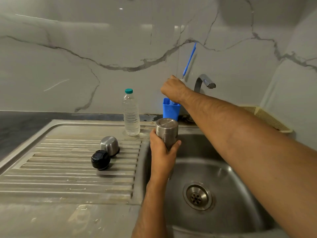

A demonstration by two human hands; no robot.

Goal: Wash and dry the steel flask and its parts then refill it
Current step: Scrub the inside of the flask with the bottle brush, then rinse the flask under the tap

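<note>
Nearest, the left hand (163,152) is gripping the smooth steel flask (167,132), fingers wrapped round its cylindrical body, holding it base-up over the left edge of the sink (240,194), probably so it drains into the basin. Left of it, on the ribbed steel drainer (68,177), the domed steel cup (109,145) and black plastic stopper (100,159) are sitting touching, apparently parked for washing. Farther back, past a clear ridged water bottle (131,114), the right hand (172,88) is closing its fingers round a thin blue-handled brush (189,60) above the blue holder (170,109).
</note>
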